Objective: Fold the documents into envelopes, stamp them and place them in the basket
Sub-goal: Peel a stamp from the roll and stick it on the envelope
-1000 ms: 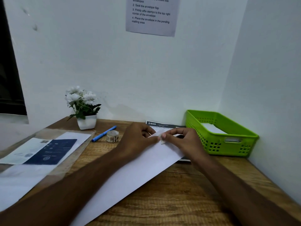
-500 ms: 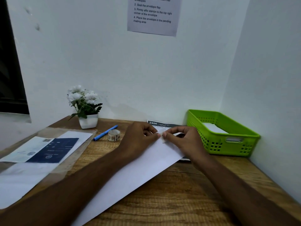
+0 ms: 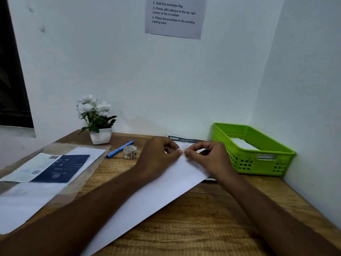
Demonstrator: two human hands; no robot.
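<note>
A long white envelope (image 3: 156, 196) lies slantwise on the wooden desk (image 3: 203, 224). Over its far end my left hand (image 3: 156, 156) and my right hand (image 3: 210, 157) meet, and both pinch a small stamp (image 3: 185, 154) between fingertips and thumb. Whether the stamp touches the envelope, I cannot tell. A roll of stamps (image 3: 129, 151) stands just left of my left hand. The green basket (image 3: 276, 163) sits at the right by the wall, with white envelopes (image 3: 241, 144) inside. A printed document (image 3: 184, 140) lies behind my hands, mostly hidden.
A clear sleeve with papers and a dark blue sheet (image 3: 60, 169) covers the left of the desk. A blue pen (image 3: 120, 149) and a potted white flower (image 3: 97, 119) stand at the back left. An instruction sheet (image 3: 174, 15) hangs on the wall. Walls close in behind and at right.
Both hands stay together over the envelope's far end, with only slight finger movement at the stamp. The view has shifted a little.
</note>
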